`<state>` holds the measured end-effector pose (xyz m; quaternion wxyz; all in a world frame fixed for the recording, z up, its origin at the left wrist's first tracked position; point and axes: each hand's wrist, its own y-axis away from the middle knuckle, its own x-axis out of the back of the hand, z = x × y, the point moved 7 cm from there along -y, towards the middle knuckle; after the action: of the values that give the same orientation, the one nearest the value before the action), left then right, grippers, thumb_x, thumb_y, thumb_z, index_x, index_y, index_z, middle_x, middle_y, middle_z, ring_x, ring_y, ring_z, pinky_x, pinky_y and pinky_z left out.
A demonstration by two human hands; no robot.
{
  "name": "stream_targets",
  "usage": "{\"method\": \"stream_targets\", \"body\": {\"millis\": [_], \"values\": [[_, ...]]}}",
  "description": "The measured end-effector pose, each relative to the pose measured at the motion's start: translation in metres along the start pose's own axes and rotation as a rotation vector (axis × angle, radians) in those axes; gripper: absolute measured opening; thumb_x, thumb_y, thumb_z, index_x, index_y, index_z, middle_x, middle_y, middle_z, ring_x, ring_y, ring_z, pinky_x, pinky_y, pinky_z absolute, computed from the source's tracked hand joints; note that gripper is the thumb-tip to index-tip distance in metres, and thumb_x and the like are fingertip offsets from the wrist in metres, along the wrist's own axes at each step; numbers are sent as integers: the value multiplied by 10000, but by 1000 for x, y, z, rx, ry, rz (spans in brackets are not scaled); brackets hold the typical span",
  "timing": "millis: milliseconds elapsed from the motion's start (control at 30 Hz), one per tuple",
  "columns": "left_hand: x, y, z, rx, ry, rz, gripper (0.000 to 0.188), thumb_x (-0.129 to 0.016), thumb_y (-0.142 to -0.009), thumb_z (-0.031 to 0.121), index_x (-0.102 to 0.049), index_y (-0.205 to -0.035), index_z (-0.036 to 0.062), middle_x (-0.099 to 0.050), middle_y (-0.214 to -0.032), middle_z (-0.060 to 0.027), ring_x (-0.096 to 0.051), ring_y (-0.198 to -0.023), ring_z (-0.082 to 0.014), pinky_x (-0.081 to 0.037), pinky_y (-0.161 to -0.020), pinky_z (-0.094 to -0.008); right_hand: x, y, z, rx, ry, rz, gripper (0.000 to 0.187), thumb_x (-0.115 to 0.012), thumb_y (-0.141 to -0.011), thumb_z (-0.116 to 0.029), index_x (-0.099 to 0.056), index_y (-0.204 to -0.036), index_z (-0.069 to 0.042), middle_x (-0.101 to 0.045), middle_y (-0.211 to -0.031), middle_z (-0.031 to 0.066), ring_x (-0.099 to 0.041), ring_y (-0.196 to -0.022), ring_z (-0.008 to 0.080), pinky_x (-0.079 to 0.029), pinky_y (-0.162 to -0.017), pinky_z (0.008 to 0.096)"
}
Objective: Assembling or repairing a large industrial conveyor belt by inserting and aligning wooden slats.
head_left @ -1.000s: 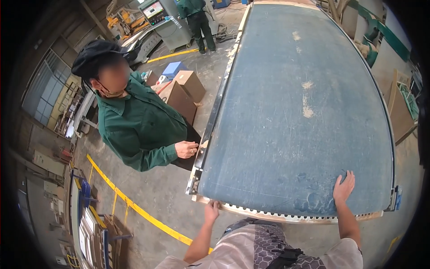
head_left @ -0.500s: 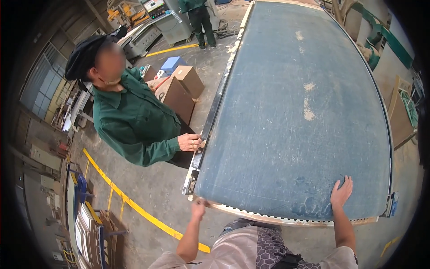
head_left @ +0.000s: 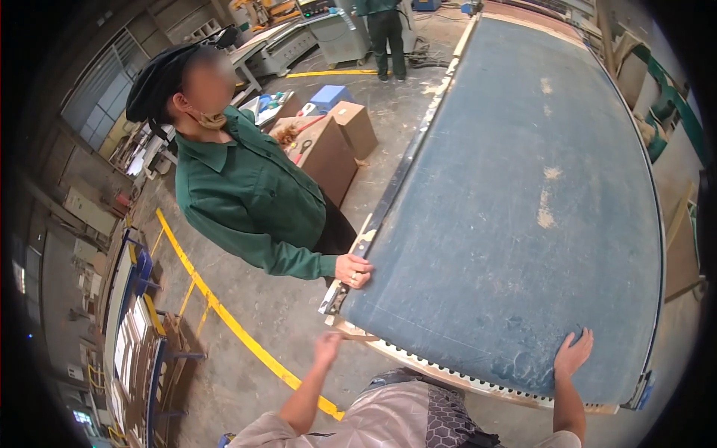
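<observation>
A wide blue-grey belt surface (head_left: 478, 246), scuffed and marked with pale dusty patches, stretches away from me. My right hand (head_left: 573, 352) lies on its near right part, palm down, fingers spread and holding nothing. Off the near left corner, my left hand (head_left: 327, 348) is closed and slightly blurred. From its fingers a thin brown strip, wood by its look (head_left: 361, 338), points toward the belt's front edge. Along that near edge runs a pale rail (head_left: 441, 367) with a row of dark notches.
A co-worker in a green shirt (head_left: 254, 201) stands at the left side, a hand (head_left: 353, 270) on the dark side rail (head_left: 396, 190). Brown boxes (head_left: 321, 153) are behind. Yellow lines (head_left: 224, 313) mark the floor; a rack of panels (head_left: 138, 351) stands far left. Another person (head_left: 385, 41) stands farther back.
The view has shifted, so the belt sits farther right and lower. The brown strip now shows clearly at my left hand. The co-worker's hand has come nearer the belt's front corner.
</observation>
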<state>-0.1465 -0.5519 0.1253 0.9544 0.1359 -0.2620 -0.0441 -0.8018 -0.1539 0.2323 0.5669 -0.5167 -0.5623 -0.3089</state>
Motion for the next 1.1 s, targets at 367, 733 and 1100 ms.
{"method": "stream_targets", "body": {"millis": [367, 733, 1100], "values": [[34, -16, 10, 168, 50, 78, 217, -629, -886, 154, -756, -957, -7, -761, -975, -140, -707, -911, -235, -533, -853, -359, -1, 2, 13, -21, 37, 4, 498, -528, -1018, -263, -465, -1440, -7, -430, -1534, 208, -367, -1434, 386, -283, -1197, 496], [-5, -13, 4, 55, -47, 176, 211, -583, -911, 128, -746, -934, -6, -752, -876, -129, -702, -837, -202, -539, -791, -351, 0, -1, 10, -27, 11, -8, 505, -531, -1015, -273, -466, -1442, -13, -432, -1530, 204, -366, -1436, 376, -275, -1202, 488], [-38, -23, -8, 112, -212, -41, 328, -626, -931, 279, -737, -1009, -20, -752, -938, -207, -726, -873, -278, -547, -782, -426, -11, 1, 26, 83, 31, 81, 512, -579, -996, -310, -532, -1374, 31, -515, -1435, 271, -461, -1358, 420, -360, -1143, 507]]}}
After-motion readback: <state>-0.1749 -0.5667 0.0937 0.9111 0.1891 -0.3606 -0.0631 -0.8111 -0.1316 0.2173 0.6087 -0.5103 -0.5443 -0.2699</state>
